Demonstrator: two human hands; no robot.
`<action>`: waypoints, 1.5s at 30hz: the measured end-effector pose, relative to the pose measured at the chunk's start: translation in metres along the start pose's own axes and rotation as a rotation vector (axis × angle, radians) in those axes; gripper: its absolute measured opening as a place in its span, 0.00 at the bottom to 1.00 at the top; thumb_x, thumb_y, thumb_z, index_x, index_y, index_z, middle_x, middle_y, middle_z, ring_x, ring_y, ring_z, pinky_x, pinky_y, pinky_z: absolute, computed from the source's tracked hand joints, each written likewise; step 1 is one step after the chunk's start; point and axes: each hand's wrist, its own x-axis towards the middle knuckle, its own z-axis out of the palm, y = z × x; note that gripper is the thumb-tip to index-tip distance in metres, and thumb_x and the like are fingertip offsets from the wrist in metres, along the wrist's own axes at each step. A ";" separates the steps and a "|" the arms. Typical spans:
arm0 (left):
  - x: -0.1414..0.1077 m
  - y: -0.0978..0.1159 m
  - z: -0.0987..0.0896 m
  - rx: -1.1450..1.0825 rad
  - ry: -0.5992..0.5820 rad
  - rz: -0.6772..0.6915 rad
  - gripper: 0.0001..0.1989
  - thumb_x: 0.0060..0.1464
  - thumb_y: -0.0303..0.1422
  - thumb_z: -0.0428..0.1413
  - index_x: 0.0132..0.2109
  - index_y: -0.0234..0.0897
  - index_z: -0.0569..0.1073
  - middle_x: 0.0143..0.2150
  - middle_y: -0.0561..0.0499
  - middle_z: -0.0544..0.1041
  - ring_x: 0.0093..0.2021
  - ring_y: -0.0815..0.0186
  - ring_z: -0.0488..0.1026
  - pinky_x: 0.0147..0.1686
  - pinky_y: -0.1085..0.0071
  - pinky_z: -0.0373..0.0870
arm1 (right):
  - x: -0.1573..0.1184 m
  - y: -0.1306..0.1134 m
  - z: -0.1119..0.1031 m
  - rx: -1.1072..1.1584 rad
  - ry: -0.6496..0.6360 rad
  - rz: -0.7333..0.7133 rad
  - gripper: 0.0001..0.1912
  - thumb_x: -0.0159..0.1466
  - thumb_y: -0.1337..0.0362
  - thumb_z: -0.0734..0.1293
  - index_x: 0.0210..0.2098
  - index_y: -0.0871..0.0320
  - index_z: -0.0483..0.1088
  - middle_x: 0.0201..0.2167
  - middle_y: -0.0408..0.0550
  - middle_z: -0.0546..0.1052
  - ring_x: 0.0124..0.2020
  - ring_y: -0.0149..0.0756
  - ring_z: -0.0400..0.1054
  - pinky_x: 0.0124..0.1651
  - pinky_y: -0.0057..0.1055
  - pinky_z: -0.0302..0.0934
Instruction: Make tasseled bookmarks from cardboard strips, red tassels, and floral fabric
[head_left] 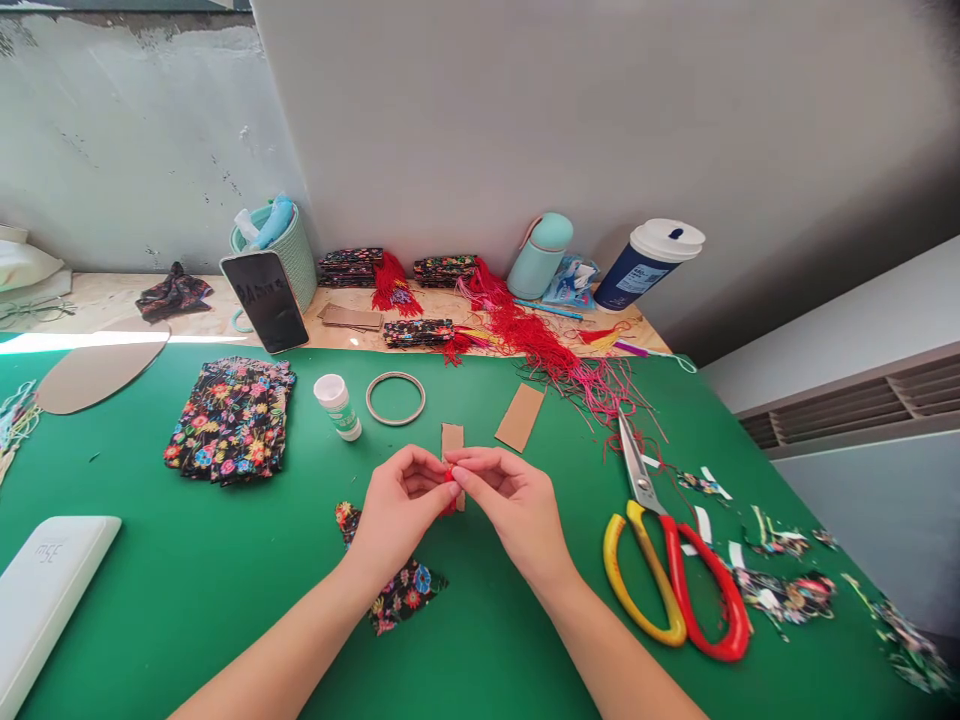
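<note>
- And your left hand (pixel 401 505) and right hand (pixel 517 505) pinch a small red piece (pixel 450 478) over the cardboard strip (pixel 453 437)!
- Floral fabric (pixel 409 597) lies by your left wrist.
- Delicate fingertip work, this; it looks to want light, steady pressure.

The person's bare forearms come in from the lower edge of the view and slant inward. The left hand (pixel 401 510) and right hand (pixel 521 505) meet near the middle, both wrists raised slightly. Each thumb and index finger pinch together, fingertips nearly touching the other hand's, while the remaining fingers curl loosely toward the palms.
</note>
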 end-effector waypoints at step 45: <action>-0.003 -0.002 -0.001 0.247 0.053 0.140 0.02 0.44 0.27 0.58 0.29 0.36 0.72 0.27 0.52 0.76 0.29 0.67 0.74 0.32 0.71 0.71 | 0.002 0.002 0.001 -0.092 -0.047 -0.021 0.09 0.53 0.57 0.71 0.26 0.56 0.74 0.35 0.49 0.78 0.37 0.39 0.72 0.37 0.33 0.70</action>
